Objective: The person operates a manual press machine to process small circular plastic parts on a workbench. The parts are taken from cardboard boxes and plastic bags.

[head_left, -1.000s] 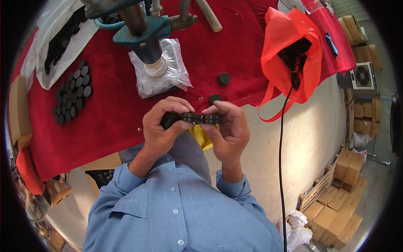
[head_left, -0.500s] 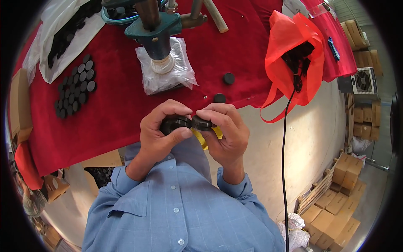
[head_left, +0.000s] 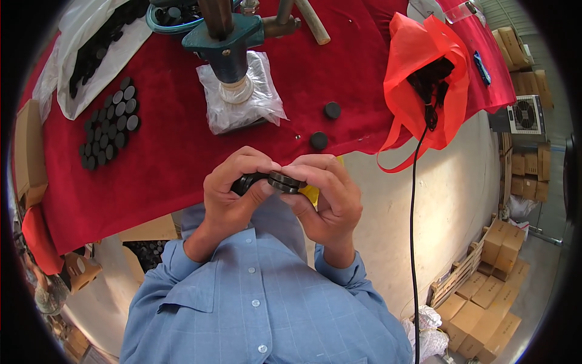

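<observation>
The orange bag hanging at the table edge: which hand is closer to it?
Right. The right hand is below and left of the orange bag; the left hand is farther left. Both hold black discs.

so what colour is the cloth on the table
Red: the table cloth is plain deep red, best seen in the head view, beyond the hands holding black round parts.

Black round discs (head_left: 108, 129) lie in rows at the left on the red cloth (head_left: 170, 151). A teal press (head_left: 224, 42) stands at the far edge. An orange-red bag (head_left: 424, 79) hangs right. The near shirt (head_left: 254, 315) is light blue, faintly checked.
</observation>
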A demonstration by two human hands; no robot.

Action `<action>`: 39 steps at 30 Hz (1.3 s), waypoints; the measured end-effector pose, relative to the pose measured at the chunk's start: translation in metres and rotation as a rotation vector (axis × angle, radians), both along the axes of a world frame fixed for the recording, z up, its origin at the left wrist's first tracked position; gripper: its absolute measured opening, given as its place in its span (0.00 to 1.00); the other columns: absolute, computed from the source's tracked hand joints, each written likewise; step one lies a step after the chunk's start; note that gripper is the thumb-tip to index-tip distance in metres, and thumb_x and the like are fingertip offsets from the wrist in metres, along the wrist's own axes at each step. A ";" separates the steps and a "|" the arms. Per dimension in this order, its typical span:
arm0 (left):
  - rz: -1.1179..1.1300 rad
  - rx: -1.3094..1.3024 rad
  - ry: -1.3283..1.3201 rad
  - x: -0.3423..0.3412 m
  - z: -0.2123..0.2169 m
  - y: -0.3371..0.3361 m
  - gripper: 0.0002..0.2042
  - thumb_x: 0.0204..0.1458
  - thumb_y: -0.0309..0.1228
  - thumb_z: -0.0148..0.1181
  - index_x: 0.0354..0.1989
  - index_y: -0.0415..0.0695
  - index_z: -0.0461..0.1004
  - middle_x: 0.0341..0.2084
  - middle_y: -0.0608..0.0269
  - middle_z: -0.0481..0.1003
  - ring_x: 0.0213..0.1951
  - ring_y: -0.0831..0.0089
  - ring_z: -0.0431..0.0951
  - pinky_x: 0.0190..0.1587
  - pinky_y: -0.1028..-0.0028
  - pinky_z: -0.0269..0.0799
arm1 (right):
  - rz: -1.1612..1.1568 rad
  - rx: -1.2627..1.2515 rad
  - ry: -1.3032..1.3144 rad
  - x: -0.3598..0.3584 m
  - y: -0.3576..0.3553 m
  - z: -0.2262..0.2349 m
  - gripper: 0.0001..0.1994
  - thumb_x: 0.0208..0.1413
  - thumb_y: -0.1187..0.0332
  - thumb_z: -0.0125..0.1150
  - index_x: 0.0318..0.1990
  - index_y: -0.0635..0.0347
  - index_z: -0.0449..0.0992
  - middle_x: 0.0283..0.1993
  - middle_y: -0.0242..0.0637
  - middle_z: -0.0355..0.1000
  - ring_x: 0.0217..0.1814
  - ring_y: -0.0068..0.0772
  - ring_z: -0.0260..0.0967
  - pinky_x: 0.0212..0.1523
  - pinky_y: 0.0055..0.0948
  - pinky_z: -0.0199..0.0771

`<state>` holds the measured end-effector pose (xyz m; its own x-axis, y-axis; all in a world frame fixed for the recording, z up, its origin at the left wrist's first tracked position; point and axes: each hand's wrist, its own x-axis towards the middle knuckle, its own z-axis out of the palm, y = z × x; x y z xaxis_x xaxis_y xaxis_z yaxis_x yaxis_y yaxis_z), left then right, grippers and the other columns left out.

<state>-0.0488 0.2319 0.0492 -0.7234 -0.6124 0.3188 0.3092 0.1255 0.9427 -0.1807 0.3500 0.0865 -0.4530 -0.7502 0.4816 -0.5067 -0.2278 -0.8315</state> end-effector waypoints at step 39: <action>0.190 0.170 -0.161 0.046 0.011 -0.009 0.12 0.58 0.24 0.62 0.50 0.39 0.77 0.42 0.59 0.78 0.45 0.73 0.79 0.48 0.72 0.77 | 0.156 -0.015 -0.882 0.031 -0.028 -0.028 0.09 0.59 0.74 0.56 0.45 0.66 0.72 0.37 0.36 0.68 0.26 0.15 0.58 0.21 0.14 0.54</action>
